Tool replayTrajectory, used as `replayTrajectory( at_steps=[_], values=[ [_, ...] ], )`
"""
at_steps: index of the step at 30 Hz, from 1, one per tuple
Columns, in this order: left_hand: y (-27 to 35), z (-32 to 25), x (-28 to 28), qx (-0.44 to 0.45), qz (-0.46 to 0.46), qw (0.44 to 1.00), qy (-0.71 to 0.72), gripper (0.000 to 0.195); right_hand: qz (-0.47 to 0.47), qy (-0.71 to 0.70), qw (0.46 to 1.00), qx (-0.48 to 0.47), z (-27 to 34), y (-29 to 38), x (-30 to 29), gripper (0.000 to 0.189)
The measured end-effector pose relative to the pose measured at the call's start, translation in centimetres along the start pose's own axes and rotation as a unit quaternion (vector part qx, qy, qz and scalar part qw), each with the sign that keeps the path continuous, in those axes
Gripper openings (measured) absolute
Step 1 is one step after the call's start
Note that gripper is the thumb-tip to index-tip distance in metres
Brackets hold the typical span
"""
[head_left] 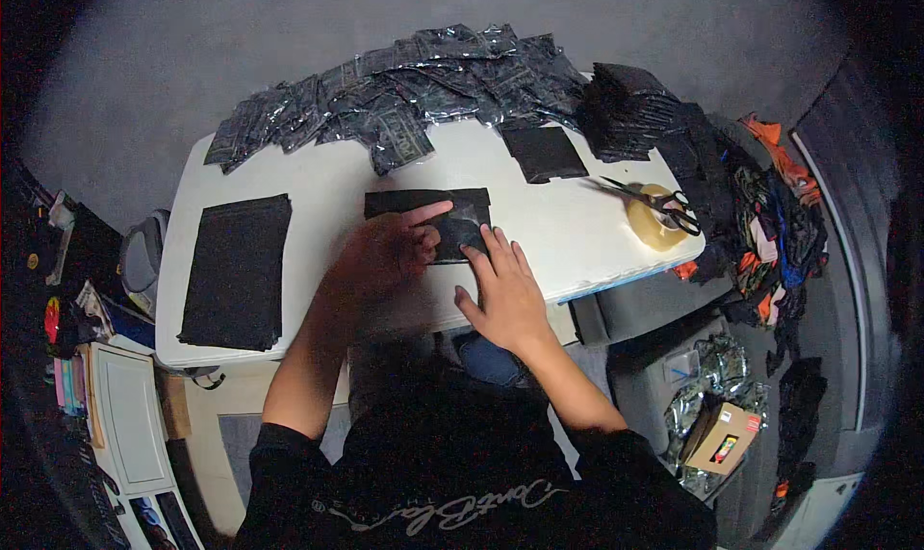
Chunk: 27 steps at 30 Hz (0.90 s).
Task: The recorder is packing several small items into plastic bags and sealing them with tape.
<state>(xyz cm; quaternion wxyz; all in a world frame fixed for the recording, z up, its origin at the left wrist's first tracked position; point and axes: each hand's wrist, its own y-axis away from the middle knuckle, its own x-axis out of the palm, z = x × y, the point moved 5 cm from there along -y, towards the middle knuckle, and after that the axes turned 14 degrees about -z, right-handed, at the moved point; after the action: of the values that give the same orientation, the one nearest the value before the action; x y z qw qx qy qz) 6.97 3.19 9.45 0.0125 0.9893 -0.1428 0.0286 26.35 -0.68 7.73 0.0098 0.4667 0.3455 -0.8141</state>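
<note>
A black folded fabric piece (462,227) lies on the white table in front of me, with a shiny patch, perhaps clear film, on its middle. My left hand (393,243) is blurred and lies over the piece's left part. Its index finger points right across the piece while the other fingers curl, and no held thing shows. My right hand (502,286) is spread, palm down, with its fingertips on the right part of the piece. Under my left hand, part of the fabric is hidden.
A black fabric stack (234,272) lies left on the white table (325,175). Shiny packaged dark items (404,81) line the far edge. Right are a black piece (546,153), a dark stack (628,110), and black scissors (653,202) on a tape roll (650,229). A cardboard box (722,438) sits lower right.
</note>
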Motion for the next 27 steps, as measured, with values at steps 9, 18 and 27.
replayTrajectory(
  at_steps=[9, 18, 27],
  values=[
    [-0.8, 0.6, -0.4, -0.006, 0.003, 1.0, 0.002, 0.066, -0.011, 0.009, 1.0, -0.007, -0.2, 0.1, 0.0, 0.061],
    [-1.7, 1.6, -0.9, -0.007, -0.005, 1.0, 0.019, 0.061, -0.021, 0.011, 1.0, -0.01, -0.2, 0.2, 0.1, 0.06],
    [-1.6, 2.5, -0.5, -0.066, 0.018, 0.986, 0.153, 0.052, -0.019, 0.018, 1.0, -0.012, -0.2, 0.3, 0.1, 0.061]
  ],
)
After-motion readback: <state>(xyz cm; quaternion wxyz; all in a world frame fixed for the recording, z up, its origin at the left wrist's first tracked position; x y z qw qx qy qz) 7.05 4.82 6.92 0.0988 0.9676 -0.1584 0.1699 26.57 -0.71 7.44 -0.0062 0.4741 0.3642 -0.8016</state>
